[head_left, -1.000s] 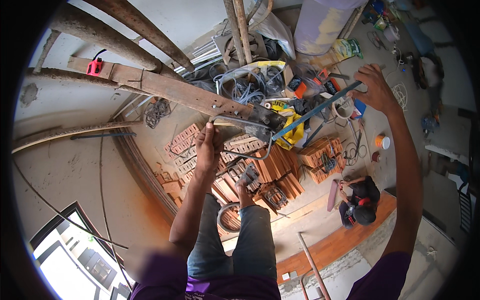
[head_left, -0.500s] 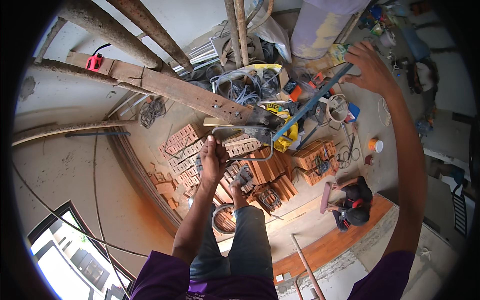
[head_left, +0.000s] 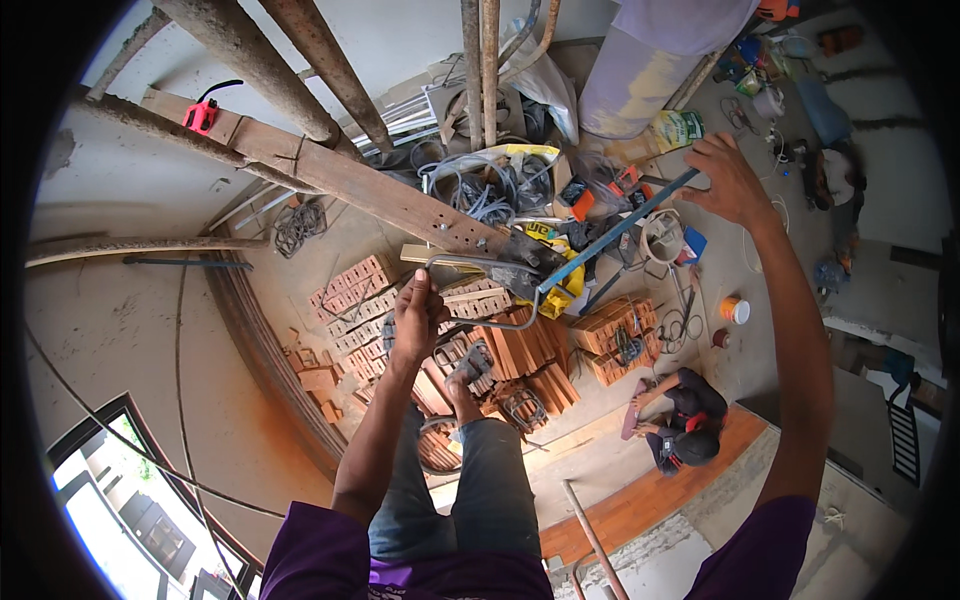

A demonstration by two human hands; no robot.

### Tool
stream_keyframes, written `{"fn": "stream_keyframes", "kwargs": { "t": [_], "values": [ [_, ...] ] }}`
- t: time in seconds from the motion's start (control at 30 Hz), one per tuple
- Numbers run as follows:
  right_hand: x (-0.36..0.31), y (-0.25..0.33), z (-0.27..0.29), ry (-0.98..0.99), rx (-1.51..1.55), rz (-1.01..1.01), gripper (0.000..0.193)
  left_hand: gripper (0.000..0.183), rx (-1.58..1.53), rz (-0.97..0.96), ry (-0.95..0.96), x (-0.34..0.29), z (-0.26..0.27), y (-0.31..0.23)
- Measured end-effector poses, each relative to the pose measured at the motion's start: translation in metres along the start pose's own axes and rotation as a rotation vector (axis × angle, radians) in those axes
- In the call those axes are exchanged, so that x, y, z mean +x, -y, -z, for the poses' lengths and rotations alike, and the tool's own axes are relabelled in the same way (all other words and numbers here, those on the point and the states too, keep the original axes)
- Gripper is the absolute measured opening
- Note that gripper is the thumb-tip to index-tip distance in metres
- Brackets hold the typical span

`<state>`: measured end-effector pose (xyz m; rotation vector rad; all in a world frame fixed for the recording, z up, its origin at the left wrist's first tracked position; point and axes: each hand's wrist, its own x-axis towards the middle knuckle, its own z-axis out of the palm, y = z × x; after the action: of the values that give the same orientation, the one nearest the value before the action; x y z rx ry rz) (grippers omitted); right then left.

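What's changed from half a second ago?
The right hand has swung the free end of the blue bar back toward the person. Nothing was visibly let go or newly grasped: the left hand stays on the bent rod. The red tool is still at the plank's far left end.

Bright daylight shows through a dark-framed window (head_left: 135, 510) at the lower left, in a smudged pale wall (head_left: 110, 340), beyond a dusty floor (head_left: 590, 468) with an orange-brown strip (head_left: 665, 493).
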<state>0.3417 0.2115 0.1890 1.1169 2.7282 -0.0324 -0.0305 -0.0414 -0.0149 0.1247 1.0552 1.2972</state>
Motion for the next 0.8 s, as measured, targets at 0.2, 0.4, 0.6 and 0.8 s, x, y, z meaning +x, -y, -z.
{"fn": "stream_keyframes", "kwargs": {
  "t": [0.2,0.4,0.6,0.8],
  "values": [
    [-0.014,0.010,-0.021,-0.141,0.051,0.031,0.049,0.031,0.045,-0.100,0.011,0.013,0.006,0.004],
    [-0.034,0.012,-0.020,-0.207,0.027,0.000,0.049,0.028,0.020,-0.093,0.082,0.019,0.006,0.003],
    [-0.054,0.030,-0.026,-0.141,0.018,-0.131,0.046,0.028,0.050,-0.117,0.050,0.023,0.002,-0.010],
    [-0.073,0.031,-0.047,-0.196,0.008,-0.178,0.046,0.026,0.020,-0.063,0.016,0.020,-0.006,-0.012]
  ]
}}
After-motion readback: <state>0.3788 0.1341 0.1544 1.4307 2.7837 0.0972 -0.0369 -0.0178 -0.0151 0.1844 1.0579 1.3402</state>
